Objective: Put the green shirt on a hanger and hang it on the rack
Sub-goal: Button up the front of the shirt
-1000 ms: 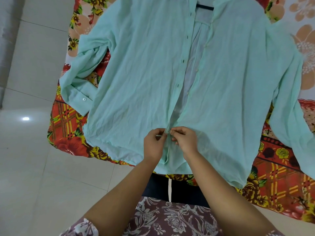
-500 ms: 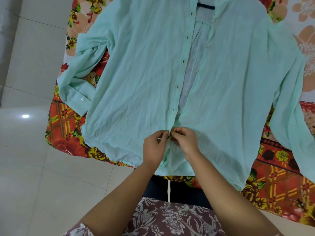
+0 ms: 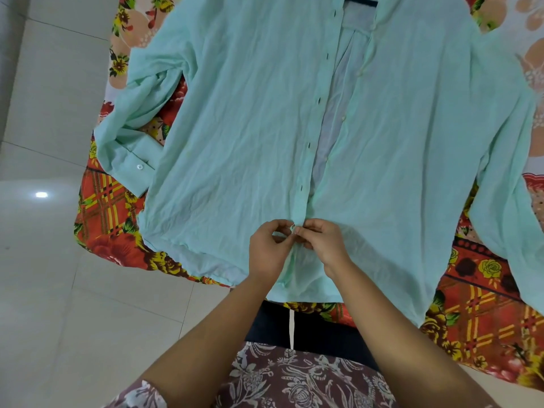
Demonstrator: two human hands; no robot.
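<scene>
**Both hands fasten the green shirt (image 3: 235, 128) near its hem**

Left hand (image 3: 269, 248) and right hand (image 3: 323, 245) each pinch a front edge, fingertips meeting at the opening's near end. Keeping both edges level should let the button pass cleanly. The shirt is pale, thin and creased. It lies spread on the floral bed sheet (image 3: 112, 207), its front gaping farther up.

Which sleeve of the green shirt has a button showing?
The sleeve on the picture's left, folded: a white button shows on its cuff. The other sleeve runs out of frame, cuff unseen.
</scene>
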